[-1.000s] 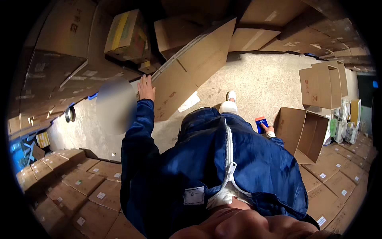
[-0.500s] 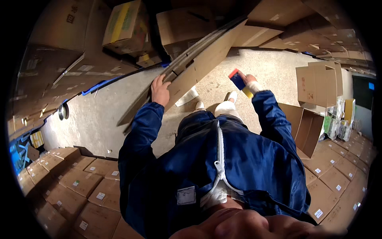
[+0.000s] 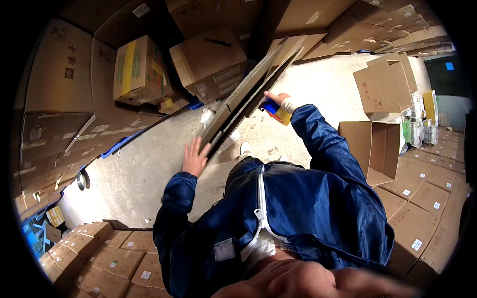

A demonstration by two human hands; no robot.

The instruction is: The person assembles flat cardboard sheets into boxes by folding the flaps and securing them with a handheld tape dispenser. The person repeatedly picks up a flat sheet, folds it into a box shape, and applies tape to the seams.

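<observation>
Flattened cardboard (image 3: 252, 82) is tilted over the floor (image 3: 318, 82) ahead of the body, its near end met by the left hand (image 3: 195, 158), fingers spread apart, while a blue-and-yellow item (image 3: 271, 105) is clasped in the right hand (image 3: 279, 99) near the far edge, contact there unclear. Beyond the sheets, the way is blocked by a yellow-taped carton (image 3: 130, 69) and a plain carton (image 3: 208, 62); on the right, the floor is bounded by an open carton (image 3: 355, 149). Room is left along the floor on both sides of the sheets.
</observation>
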